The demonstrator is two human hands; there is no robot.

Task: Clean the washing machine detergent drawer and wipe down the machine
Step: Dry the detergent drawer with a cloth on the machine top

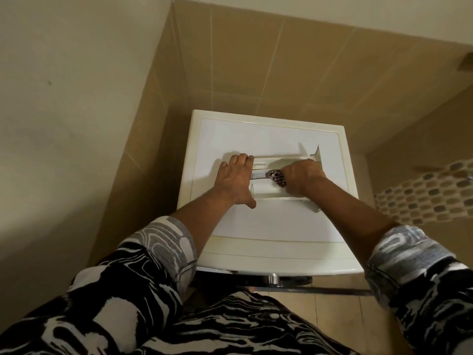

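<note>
Detergent drawer (271, 193) is out of its slot and lies flat on top of the washing machine (268, 231), roughly mid-top, long side running left to right. It was probably put there to give a firm, waist-high surface for scrubbing.

Left hand (235, 181) holds the drawer's left end, fingers bent over the far edge and thumb stretched along the near side. This looks like bracing, so the drawer won't slide under the wiping.

Right hand (302, 176) is bunched round a dark red-and-white patterned cloth (277, 177), which pokes out on the left of the fist and presses into a drawer compartment. Which compartment, I can't tell.

Step in hand, as I judge it: wiping the inside of the drawer. The machine wipe-down still seems to be ahead.

Risk: the light plastic drawer could skid on the smooth lid if the left hand eases off.

Tiled wall (256, 60) stands behind the machine. Patterned sleeves are pushed up clear of the work.
</note>
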